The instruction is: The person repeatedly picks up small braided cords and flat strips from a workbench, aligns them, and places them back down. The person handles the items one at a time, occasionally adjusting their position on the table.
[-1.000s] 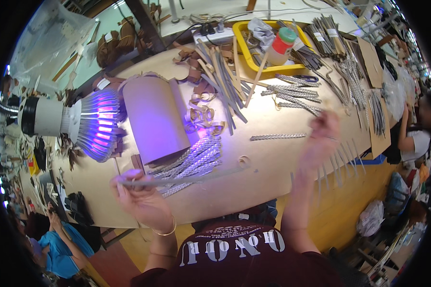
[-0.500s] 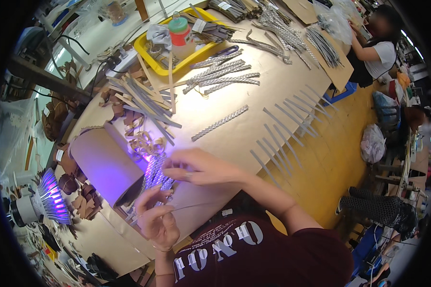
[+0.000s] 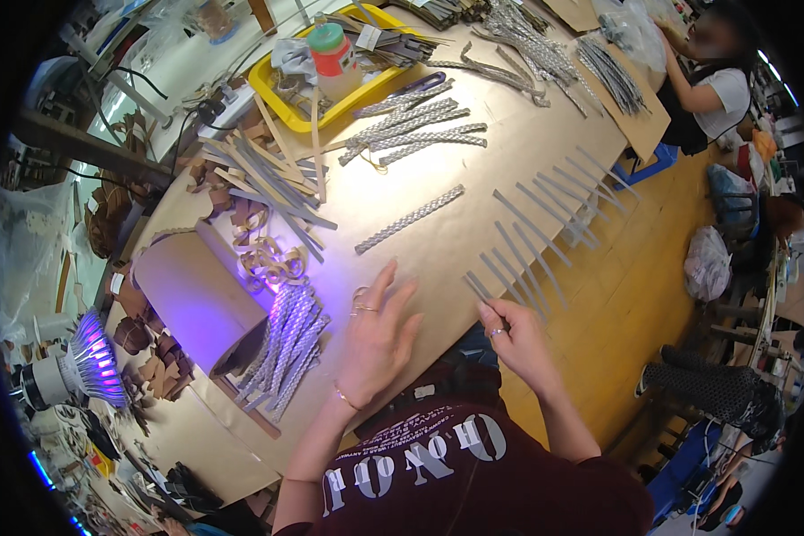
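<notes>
While our right hand (image 3: 516,336) pinches a gray strip (image 3: 474,285) at the table's (image 3: 445,295) edge, our left hand (image 3: 378,344) hovers spread; neighboring strips (image 3: 529,225) lie unbraided, whereas the braided pile (image 3: 288,344) beside the brown roll (image 3: 196,288) and one braid (image 3: 410,219) beyond look finished.

We look down from person's head through left fisheye, near above left hand (image 3: 378,344) and right hand (image 3: 516,338), worktable (image 3: 523,134) slanting across round view.

Yellow tray (image 3: 353,104) — glowing lamp (image 3: 98,362)
</notes>
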